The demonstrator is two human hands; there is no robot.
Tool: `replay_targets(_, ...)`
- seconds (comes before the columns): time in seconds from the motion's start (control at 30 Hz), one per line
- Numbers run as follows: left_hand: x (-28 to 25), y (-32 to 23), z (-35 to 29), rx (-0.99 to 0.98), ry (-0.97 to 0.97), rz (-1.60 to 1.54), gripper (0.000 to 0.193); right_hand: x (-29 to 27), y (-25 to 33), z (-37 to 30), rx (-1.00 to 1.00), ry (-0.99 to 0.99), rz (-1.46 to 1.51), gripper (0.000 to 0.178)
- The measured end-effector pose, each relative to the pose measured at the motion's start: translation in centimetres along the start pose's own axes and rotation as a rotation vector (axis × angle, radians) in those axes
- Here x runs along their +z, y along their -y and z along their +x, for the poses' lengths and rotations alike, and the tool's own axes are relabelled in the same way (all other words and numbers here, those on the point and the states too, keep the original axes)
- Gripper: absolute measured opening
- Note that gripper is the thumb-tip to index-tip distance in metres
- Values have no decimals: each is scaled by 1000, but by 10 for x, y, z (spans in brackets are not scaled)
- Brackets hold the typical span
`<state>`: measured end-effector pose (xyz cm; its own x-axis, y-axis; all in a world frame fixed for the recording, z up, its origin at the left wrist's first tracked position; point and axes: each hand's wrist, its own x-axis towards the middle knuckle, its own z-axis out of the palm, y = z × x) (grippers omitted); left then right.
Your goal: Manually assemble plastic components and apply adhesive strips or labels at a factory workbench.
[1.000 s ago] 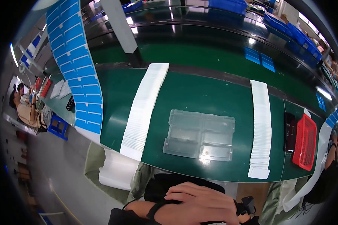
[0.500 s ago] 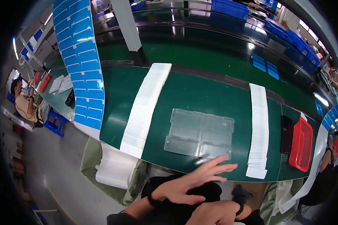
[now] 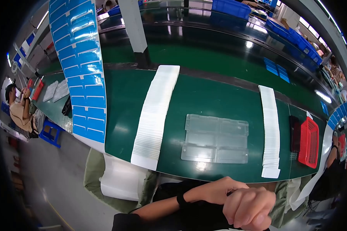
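Note:
My hands come together in front of the near table edge. My left hand (image 3: 218, 189), with a dark band at its wrist, reaches in from the lower left; its fingers are mostly hidden behind the other hand. My right hand (image 3: 250, 209) is curled into a fist against it, and whatever it may hold is hidden. Beyond them, clear plastic trays (image 3: 216, 139) lie flat on the green table (image 3: 204, 96), touched by neither hand. To their left runs a long overlapped row of white cards (image 3: 155, 115); a narrower row of white cards (image 3: 271, 127) lies on the right.
A hanging sheet of blue labels (image 3: 85, 69) stands left of the cards. At the right are a red basket (image 3: 309, 142) and a dark flat object (image 3: 295, 133). A grey post (image 3: 134, 30) rises behind. Another person (image 3: 23, 111) sits far left.
My left hand, earlier spread out over the near table edge, has drawn back against my right hand. My right hand now shows as a fist further right. The view has shifted slightly.

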<state>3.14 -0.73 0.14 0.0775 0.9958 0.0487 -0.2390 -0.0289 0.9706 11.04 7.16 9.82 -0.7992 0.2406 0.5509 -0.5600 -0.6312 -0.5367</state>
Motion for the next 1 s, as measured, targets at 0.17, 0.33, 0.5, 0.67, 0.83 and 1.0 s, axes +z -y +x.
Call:
replay_targets(0.17,6,-10,5,141,7,174,25,8,23,12,-419,349,-1435,15)
replay_targets(0.33,14,4,-25,131,-105,202,17,-14,13,26,-401,340,-1939,14)
replay_targets(0.5,-17,-53,-122,443,-503,1067,23,-35,59,0,-351,278,-1942,10)
replay_targets(0.67,-38,-61,-201,-244,-1059,1554,42,-55,57,-29,-114,247,-1993,7)
replay_targets(0.83,-50,-57,-201,-308,-1042,1544,43,-65,49,-33,-72,195,-1965,9)
replay_targets(1.0,-54,-63,-198,-356,-994,1480,44,-71,52,-29,-59,183,-1996,10)
